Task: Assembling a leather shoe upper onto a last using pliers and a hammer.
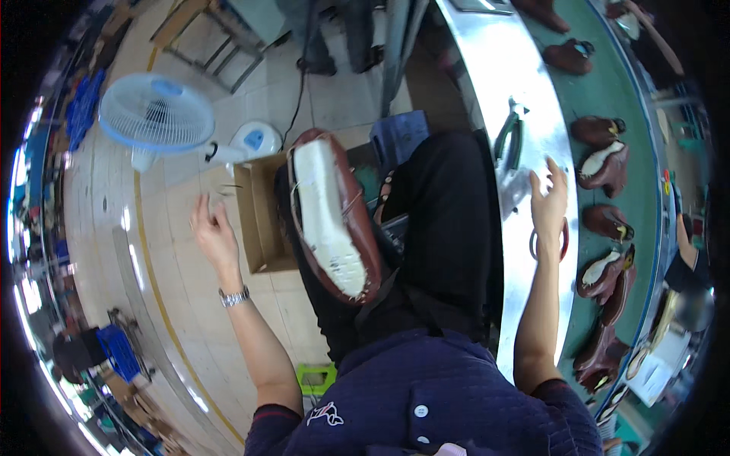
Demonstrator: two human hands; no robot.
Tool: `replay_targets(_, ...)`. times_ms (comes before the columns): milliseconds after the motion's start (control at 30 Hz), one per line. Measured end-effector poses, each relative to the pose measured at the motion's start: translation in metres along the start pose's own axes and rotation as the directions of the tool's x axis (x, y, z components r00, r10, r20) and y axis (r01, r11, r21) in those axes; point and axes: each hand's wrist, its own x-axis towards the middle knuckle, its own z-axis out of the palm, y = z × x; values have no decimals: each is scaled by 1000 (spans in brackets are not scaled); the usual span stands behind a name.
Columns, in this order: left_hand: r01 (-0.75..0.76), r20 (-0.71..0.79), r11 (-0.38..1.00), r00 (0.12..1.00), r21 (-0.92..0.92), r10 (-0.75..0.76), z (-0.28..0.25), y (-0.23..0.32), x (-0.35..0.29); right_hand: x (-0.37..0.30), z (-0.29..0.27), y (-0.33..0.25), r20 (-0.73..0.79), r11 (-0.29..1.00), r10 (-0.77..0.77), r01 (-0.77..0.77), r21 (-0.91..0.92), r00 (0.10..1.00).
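Note:
A reddish-brown leather shoe (359,220) lies bottom up across my left thigh. Its pale insole (323,205) faces me, with small marks around the heel end. Out to the left, beside an open cardboard box (262,220), my left hand (215,234) has its fingers apart. A thin dark strip (230,187) shows just above those fingertips, seemingly apart from them. Over the metal bench on my right, my right hand (549,199) is spread and holds nothing. Pliers with dark green handles (509,137) lie on the bench just beyond it. A dark reddish ring (563,239) sits partly hidden behind my right wrist.
Several brown shoes (604,167) stand on a green conveyor (589,99) beyond the metal bench (508,53). A blue-white fan (156,114) stands at the far left. A blue bin (399,138) is beyond my knees. Another person's legs (327,34) show at the far side.

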Motion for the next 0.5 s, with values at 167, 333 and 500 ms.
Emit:
replay_targets(167,509,471,709,838,-488,-277,-20,127,-28,69,41,2,-52,990,-66,59,-128,997)
replay_targets(333,401,556,800,825,-447,-103,-37,167,-50,76,31,-8,-147,999,21,-25,-25,989)
replay_targets(500,371,497,855,853,-363,-159,-46,155,-44,45,-51,84,-470,969,53,-158,-188,881)
